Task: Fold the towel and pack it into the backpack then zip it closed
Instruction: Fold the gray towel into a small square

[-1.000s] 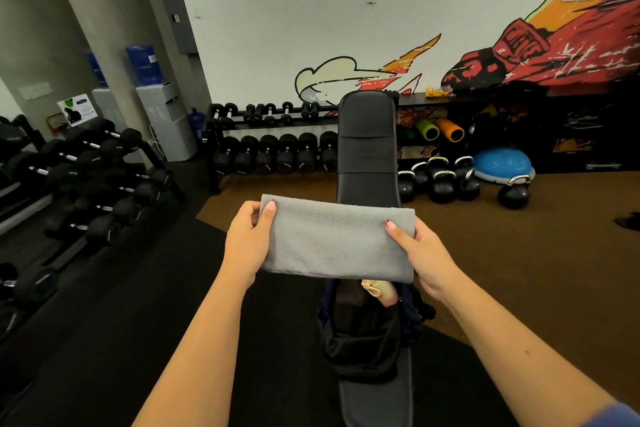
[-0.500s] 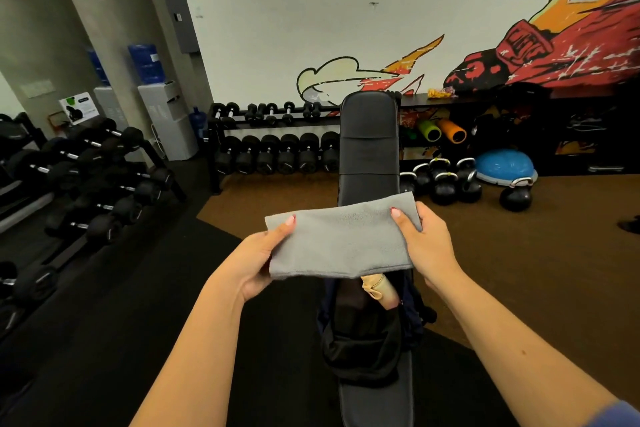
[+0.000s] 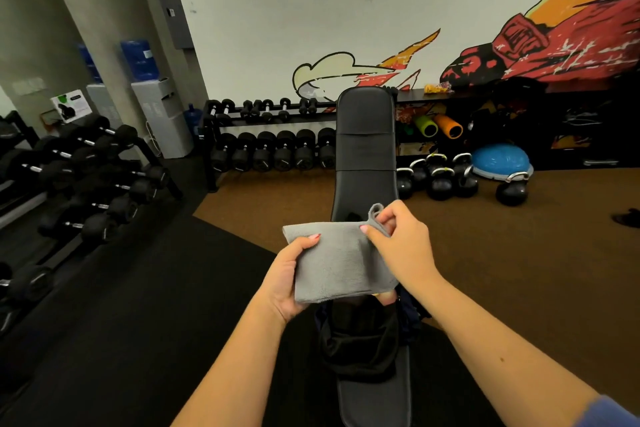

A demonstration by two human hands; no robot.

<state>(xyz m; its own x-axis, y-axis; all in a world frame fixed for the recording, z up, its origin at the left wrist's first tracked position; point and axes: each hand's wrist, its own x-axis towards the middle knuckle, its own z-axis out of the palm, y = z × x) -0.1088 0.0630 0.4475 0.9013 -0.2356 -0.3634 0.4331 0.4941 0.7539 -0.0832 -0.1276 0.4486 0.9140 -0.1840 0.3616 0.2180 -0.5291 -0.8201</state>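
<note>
Grey towel (image 3: 337,262), folded to a short band, held in the air above the open black backpack (image 3: 360,343), which lies on the bench (image 3: 365,149). Left hand (image 3: 289,279) closed on the towel's left end, thumb on top, fingers hidden underneath. Right hand (image 3: 403,246) pinches the upper right corner, a small loop of cloth standing up there. Dumbbell rack (image 3: 273,149) behind the bench; kettlebells (image 3: 441,177) on the floor to its right.
</note>
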